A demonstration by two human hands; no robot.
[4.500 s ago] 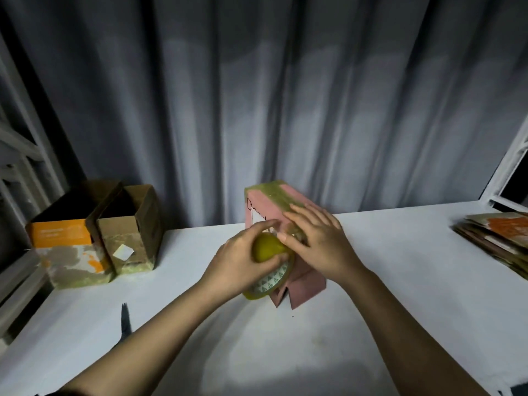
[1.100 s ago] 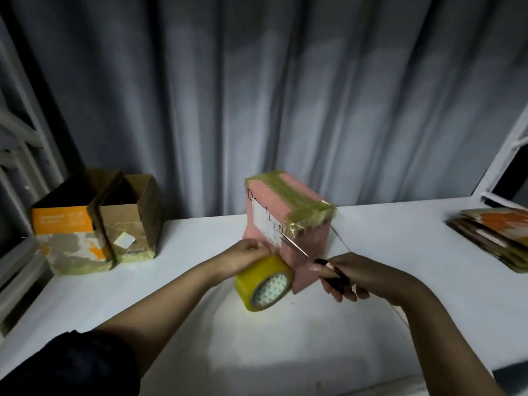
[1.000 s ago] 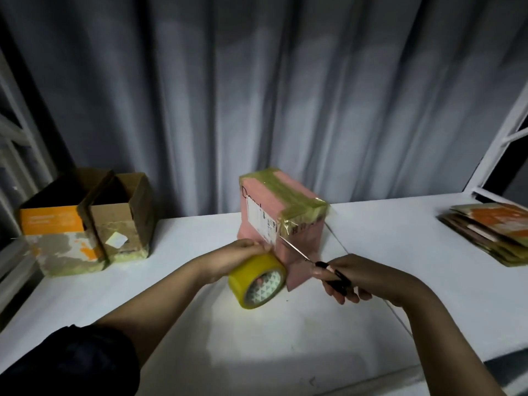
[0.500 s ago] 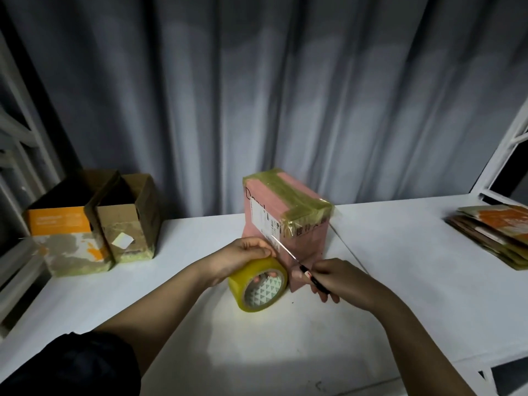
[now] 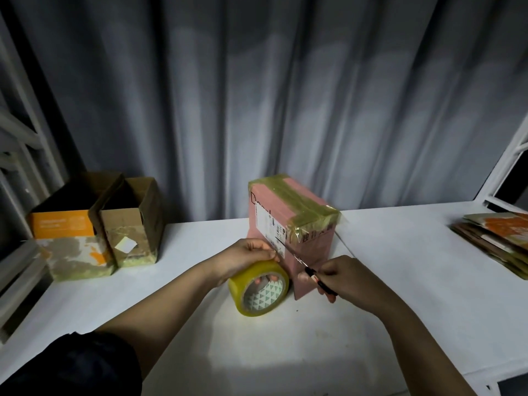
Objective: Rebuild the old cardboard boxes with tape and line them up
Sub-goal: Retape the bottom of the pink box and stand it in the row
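A pink cardboard box (image 5: 311, 244) stands in the middle of the white table (image 5: 400, 275), with yellowish tape across its top and down its near corner. My left hand (image 5: 245, 258) grips a yellow tape roll (image 5: 261, 287) standing on edge just in front of the box. My right hand (image 5: 345, 277) holds scissors (image 5: 297, 257) whose blades point up and left, against the box's left face between roll and box. The tape strip itself between roll and box is hard to make out.
Two open rebuilt boxes stand side by side at the table's left: an orange-and-white one (image 5: 68, 238) and a brown one (image 5: 134, 224). A stack of flattened cardboard (image 5: 497, 238) lies at the right edge. A grey curtain hangs behind; white shelf frames flank both sides.
My right hand took up scissors and brought them from the right in toward the tape at the box. The left hand lowered the roll from the box top to the table.
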